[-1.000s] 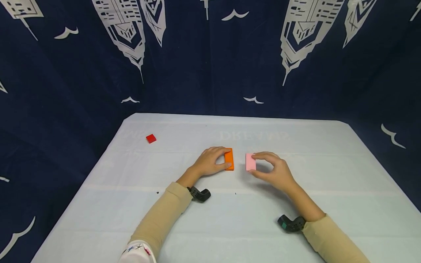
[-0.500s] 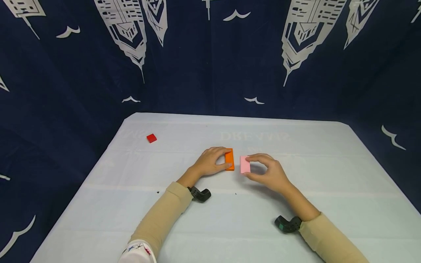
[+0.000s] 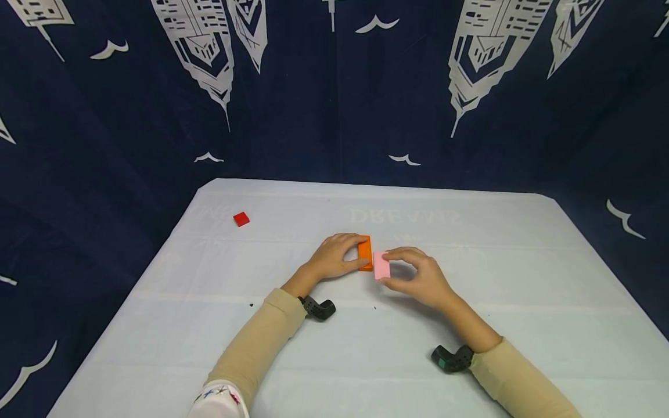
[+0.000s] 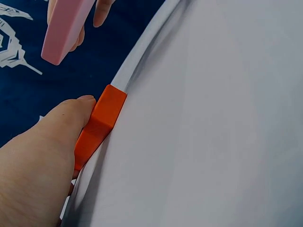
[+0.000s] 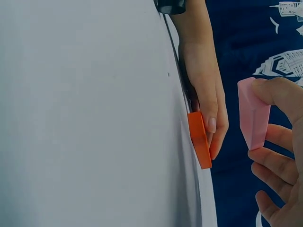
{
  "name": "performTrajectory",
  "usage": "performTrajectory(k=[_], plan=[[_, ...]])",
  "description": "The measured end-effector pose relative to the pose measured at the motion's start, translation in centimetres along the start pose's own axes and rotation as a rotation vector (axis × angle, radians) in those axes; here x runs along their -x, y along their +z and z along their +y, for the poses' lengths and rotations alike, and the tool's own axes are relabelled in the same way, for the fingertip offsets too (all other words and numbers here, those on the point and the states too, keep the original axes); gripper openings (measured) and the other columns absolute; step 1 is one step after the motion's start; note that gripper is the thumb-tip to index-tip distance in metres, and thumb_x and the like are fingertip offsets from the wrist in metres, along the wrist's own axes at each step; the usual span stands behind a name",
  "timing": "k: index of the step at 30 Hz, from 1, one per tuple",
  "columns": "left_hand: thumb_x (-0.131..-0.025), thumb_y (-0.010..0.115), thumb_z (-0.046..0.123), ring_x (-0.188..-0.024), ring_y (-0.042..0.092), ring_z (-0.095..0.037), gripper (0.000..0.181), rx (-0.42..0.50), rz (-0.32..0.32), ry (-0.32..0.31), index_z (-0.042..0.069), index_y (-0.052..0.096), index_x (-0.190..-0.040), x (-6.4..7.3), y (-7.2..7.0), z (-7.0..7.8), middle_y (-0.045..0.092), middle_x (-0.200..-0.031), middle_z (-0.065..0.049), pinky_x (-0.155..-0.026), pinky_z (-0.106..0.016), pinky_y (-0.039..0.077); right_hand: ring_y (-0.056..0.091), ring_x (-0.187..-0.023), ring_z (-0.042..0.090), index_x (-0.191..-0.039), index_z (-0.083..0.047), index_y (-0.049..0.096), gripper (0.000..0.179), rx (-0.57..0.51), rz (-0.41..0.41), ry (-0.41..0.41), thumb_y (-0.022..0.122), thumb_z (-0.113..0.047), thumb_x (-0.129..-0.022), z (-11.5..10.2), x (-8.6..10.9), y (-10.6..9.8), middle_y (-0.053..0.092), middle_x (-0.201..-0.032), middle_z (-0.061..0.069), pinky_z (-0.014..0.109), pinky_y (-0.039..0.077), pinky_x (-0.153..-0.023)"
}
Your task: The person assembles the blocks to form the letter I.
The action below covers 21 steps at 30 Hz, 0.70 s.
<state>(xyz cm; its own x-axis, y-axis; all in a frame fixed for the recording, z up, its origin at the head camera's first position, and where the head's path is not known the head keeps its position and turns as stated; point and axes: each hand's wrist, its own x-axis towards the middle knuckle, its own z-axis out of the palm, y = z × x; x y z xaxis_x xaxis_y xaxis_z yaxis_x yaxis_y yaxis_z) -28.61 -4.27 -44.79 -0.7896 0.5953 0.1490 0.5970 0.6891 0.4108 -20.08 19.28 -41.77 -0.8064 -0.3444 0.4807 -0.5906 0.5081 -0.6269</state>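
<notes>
"Contents of the left hand [image 3: 328, 258]?"

"Orange block [image 3: 364, 252], pinched by its ends on the table [image 3: 366, 360]; probably light, stiff, smooth, best held there."

"Rightward?"

"Pink block [image 3: 381, 266], raised just beside, likewise pinched by the right hand [image 3: 425, 281]; presumably similar."

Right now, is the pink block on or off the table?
Off: in the right wrist view, the right hand holds the pink block above the table.

I see the pink block [image 5: 254, 116] as smooth, matt plastic by its look; the orange block [image 4: 99, 126] is just as smooth, with a faint sheen. The white cloth [image 3: 387, 354] looks matt and lightly creased, my tan sleeve [image 3: 256, 342] dull fabric.
</notes>
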Motion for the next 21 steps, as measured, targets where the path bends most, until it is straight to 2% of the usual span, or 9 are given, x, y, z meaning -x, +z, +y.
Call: performTrajectory(k=[7, 21], plan=[[-0.094, 0.057, 0.052, -0.138, 0.036, -0.023, 0.062, 0.006, 0.007, 0.008, 0.022, 0.045, -0.147, 0.1, 0.0, -0.1, 0.045, -0.148, -0.002, -0.114, -0.045, 0.026, 0.059, -0.111, 0.022, -0.11, -0.011, 0.073, 0.044, -0.025, -0.033, 0.016, 0.089, -0.019, -0.07, -0.3, 0.0, 0.7, 0.068, -0.115, 0.001, 0.047, 0.048, -0.095], [-0.094, 0.058, 0.048, -0.138, 0.036, -0.022, 0.061, -0.025, -0.004, 0.022, 0.021, 0.044, -0.147, 0.0, -0.1, -0.2, 0.045, -0.148, -0.003, -0.114, -0.044, 0.025, 0.059, -0.111, 0.021, -0.11, -0.011, 0.073, 0.045, -0.033, -0.076, 0.023, 0.089, -0.022, -0.07, -0.9, 0.1, 1.7, 0.068, -0.113, -0.001, 0.046, 0.047, -0.096]])
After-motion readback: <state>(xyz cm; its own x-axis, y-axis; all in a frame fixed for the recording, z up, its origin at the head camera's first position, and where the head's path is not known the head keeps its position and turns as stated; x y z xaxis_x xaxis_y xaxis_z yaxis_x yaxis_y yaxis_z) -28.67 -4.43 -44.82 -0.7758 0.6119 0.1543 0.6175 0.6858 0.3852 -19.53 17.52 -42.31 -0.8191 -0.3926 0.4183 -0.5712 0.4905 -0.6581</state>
